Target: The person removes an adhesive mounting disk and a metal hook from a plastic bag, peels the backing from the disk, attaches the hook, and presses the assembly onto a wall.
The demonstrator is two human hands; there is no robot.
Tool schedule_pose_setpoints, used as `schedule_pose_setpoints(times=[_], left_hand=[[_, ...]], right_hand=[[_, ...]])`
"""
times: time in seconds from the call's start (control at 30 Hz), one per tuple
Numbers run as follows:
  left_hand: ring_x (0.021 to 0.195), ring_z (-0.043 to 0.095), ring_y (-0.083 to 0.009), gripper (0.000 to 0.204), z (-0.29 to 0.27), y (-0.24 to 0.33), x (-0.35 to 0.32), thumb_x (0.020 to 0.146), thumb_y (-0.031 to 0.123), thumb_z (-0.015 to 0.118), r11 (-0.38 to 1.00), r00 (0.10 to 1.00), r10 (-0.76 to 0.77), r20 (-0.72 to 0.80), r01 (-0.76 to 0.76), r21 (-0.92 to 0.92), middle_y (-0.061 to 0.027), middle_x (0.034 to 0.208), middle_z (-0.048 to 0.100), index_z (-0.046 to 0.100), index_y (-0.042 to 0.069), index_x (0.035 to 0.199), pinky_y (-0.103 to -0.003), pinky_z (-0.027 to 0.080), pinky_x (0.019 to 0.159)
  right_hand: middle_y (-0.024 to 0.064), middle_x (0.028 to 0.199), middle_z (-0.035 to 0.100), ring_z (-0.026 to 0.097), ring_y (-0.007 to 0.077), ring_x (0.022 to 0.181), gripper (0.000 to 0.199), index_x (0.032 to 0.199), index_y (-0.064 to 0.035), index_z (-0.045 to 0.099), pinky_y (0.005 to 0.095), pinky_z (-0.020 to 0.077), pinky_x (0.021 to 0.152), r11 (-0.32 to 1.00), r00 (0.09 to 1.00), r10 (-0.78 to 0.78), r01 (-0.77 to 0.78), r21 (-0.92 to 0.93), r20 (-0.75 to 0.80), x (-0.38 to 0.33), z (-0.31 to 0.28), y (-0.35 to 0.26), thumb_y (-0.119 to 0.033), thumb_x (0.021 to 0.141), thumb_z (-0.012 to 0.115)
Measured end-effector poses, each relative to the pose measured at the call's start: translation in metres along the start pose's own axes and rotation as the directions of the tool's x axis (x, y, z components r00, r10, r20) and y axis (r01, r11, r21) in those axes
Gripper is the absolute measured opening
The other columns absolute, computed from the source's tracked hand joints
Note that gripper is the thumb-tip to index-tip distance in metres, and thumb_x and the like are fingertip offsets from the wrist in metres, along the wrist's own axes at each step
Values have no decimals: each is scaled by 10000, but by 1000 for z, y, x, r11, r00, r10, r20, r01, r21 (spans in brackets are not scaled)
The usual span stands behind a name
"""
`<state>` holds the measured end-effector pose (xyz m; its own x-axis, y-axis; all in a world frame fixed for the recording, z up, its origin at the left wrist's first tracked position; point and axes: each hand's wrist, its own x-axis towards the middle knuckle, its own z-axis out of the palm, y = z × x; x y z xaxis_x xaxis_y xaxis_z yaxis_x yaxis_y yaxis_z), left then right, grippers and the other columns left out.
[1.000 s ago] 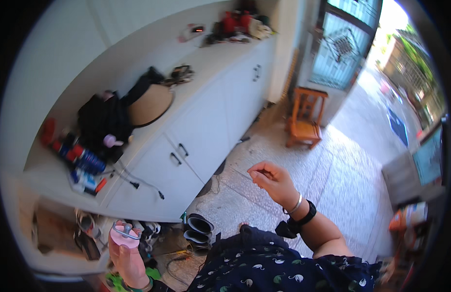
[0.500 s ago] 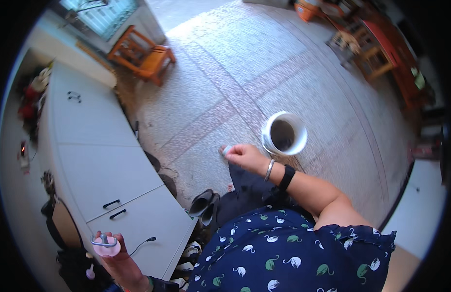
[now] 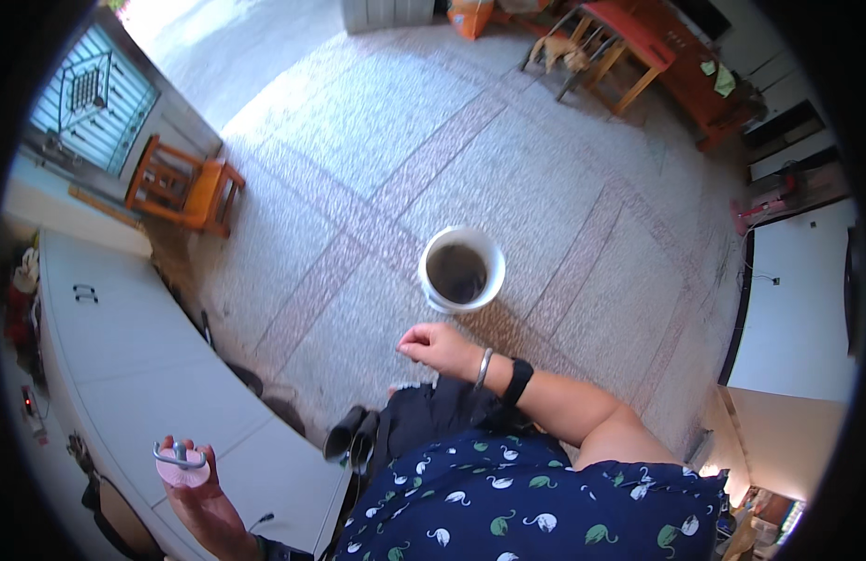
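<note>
My left hand (image 3: 207,510) is at the lower left, with its fingers closed round a pink round-based hook (image 3: 183,473). A curved silver-grey metal arm stands out from the hook's disc. In front of my body, my right hand (image 3: 442,351) has its fingers curled and the thumb against them. Whatever it may hold is hidden. Just beyond that hand, a white bucket (image 3: 494,271) stands on the floor with dark liquid inside. The hand appears apart from the bucket.
Pale cabinets (image 3: 162,374) run along the left, with black boots (image 3: 352,438) beside them. A wooden chair (image 3: 207,192) stands at the far left. A cat (image 3: 555,53) is near the wooden table (image 3: 676,70) at the far right. The floor (image 3: 564,215) is speckled stone.
The view has shifted, so the bucket now appears further left and the chair lower. My right hand is nearer my body. The hook stays in my left hand.
</note>
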<state>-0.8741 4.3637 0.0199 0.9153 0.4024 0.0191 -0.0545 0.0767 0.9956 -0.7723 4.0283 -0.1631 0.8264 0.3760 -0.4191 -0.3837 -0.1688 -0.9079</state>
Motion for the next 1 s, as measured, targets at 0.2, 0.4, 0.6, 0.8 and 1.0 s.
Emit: schedule_pose_setpoints(times=[0.2,0.4,0.6,0.8,1.0], left_hand=[[1188,433,-231,631,45,3,0,893,382,524,995,996,90,-8,-90,-42,-123,1324,395,315,-15,1338,-390,385,989],[1124,462,-207,639,78,0,-7,881,405,537,988,989,143,-33,-144,-58,-121,1187,471,336,-12,1322,-349,421,934],[1015,549,-227,382,97,9,-18,908,244,516,950,992,123,13,-114,-291,-124,1103,559,483,-23,1179,-402,455,925],[1022,524,-207,635,55,0,-22,843,368,606,969,984,171,-48,-177,-174,-117,1152,496,368,-16,1288,-350,455,880],[943,578,-189,627,43,22,-63,756,273,733,960,997,-11,-80,-12,-279,-94,1063,546,414,-6,1217,-312,465,857]], right_hand=[[34,774,636,561,95,689,222,920,-7,636,249,463,644,996,997,-79,78,-37,-5,-1,-54,-34,-211,840,602],[32,782,638,567,92,702,241,933,-5,633,244,466,657,991,992,-128,128,-42,18,-7,-90,-63,-230,852,594],[61,768,643,591,138,702,248,930,-4,634,276,471,657,969,982,-186,190,-158,36,-15,-102,-78,-232,845,582],[40,715,616,559,107,658,269,911,-10,642,262,461,606,952,978,-210,209,-223,21,-21,-66,-84,-268,857,588],[-32,632,528,448,46,538,186,812,-24,623,198,355,486,988,993,-101,107,-108,67,-52,-32,-73,-199,867,594]])
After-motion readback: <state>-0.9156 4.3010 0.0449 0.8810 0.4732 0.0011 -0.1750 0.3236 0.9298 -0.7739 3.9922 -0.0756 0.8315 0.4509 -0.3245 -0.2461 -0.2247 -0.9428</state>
